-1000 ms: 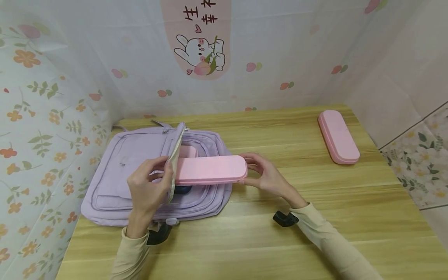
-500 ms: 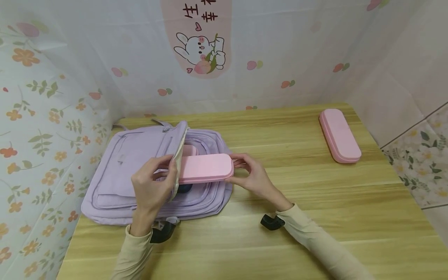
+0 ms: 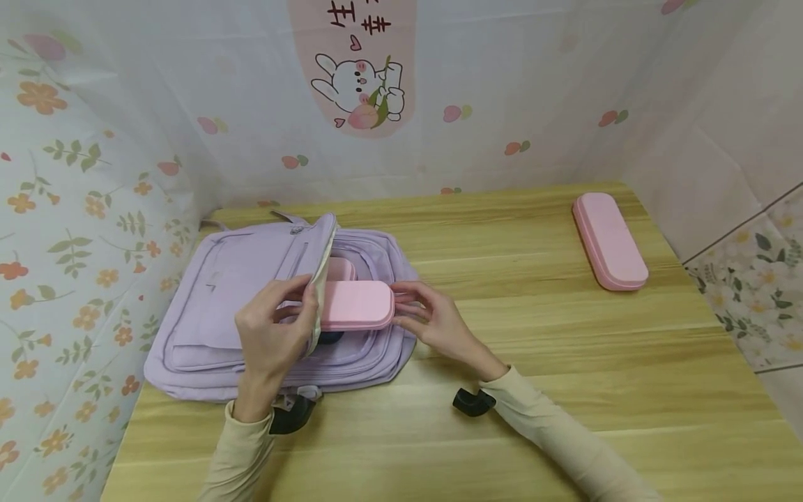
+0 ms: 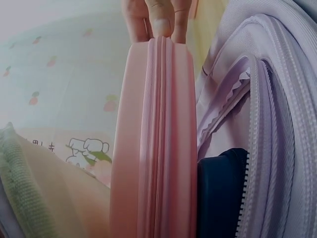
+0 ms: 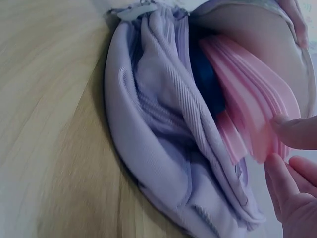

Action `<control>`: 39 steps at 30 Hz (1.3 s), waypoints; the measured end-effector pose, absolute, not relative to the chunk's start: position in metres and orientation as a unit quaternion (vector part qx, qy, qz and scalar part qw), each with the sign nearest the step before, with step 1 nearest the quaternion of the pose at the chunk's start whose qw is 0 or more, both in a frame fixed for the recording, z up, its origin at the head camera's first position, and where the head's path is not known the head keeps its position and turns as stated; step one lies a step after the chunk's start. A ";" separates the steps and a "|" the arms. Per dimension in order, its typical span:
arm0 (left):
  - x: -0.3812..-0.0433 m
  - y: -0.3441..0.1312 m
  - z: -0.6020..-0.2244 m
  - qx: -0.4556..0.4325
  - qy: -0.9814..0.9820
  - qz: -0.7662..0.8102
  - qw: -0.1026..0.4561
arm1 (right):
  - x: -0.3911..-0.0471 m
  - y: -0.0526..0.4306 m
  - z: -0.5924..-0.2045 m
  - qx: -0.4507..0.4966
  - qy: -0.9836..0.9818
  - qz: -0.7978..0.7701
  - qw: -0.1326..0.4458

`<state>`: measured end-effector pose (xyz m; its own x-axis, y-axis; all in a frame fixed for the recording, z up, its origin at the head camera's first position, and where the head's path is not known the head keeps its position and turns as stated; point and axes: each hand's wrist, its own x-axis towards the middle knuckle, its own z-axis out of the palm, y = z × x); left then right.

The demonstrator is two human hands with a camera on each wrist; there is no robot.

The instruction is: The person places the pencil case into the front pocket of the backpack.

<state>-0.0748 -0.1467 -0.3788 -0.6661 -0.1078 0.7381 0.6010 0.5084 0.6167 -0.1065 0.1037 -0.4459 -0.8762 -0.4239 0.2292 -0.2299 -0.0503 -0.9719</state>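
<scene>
Head view: the right hand (image 3: 436,324) pinched the end of a pink case (image 3: 357,305), which lay at its nine o'clock, partly under a lavender backpack flap (image 3: 309,256) gripped by the left hand (image 3: 274,324).

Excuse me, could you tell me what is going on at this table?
A person is handling a pink case that sits partway inside an open lilac backpack. The right hand grips the case's outer end, while the left hand holds up the flap. A dark blue item shows in the opening below. Another pink case lies apart on the table.
</scene>
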 end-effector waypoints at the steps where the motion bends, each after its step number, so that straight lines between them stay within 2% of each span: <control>1: -0.075 -0.147 -0.379 -0.158 -0.782 -0.470 0.378 | -0.107 0.101 -0.446 -0.231 0.683 -0.689 0.074; 7: -0.074 -0.147 -0.379 -0.165 -0.781 -0.467 0.381 | -0.106 0.087 -0.442 -0.199 0.675 -0.706 0.077; 23: -0.075 -0.141 -0.378 -0.163 -0.784 -0.458 0.385 | -0.108 0.053 -0.444 -0.205 0.674 -0.709 0.030; 39: -0.075 -0.137 -0.382 -0.131 -0.806 -0.450 0.362 | -0.106 0.044 -0.445 -0.223 0.700 -0.678 0.037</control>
<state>-0.0749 -0.1372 -0.3825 -0.7033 -0.1150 0.7015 0.5367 0.5611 0.6301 -0.1056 0.0436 -0.4446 -0.8974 -0.3631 0.2506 -0.2619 -0.0186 -0.9649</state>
